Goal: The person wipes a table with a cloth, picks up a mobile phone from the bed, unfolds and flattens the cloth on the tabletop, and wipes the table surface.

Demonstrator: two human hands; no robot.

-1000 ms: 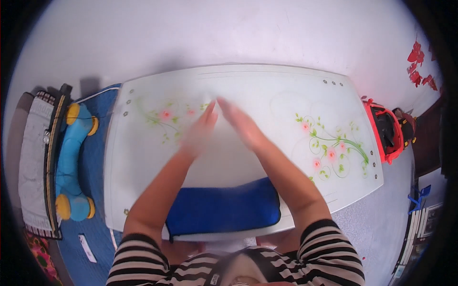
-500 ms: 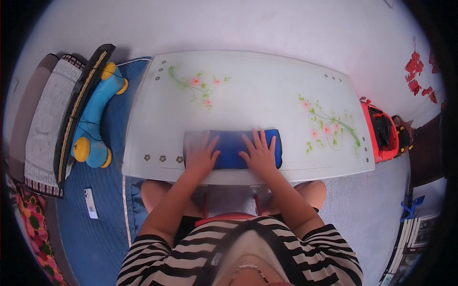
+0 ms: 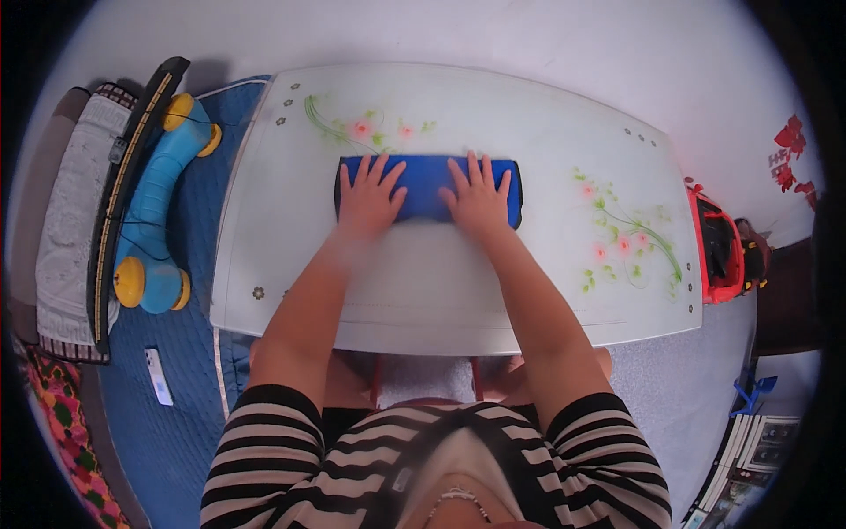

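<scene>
A flat blue rectangle of cloth with dark edging [image 3: 426,187], perhaps a folded pouch, lies on the white flower-printed table [image 3: 423,291]. On its left part rests my left hand [image 3: 371,196], palm down with fingers spread. My right hand [image 3: 478,196] lies likewise on the right part, fingers apart and pointing to the far side. Both palms press on the cloth without gripping it. What lies under the palms is hidden. Both forearms reach across the near half of the table.
Left of the table, a blue quilted bed [image 3: 189,344] bears a phone [image 3: 159,376], a blue toy with yellow ends [image 3: 150,207] and a long dark bar [image 3: 137,198]. A red toy car [image 3: 718,247] stands beyond the right edge. The wall rises behind the table.
Both hands and the blue cloth have slid away from me, from the table's near edge to its middle. My arms are stretched further out. The view has shifted slightly.
</scene>
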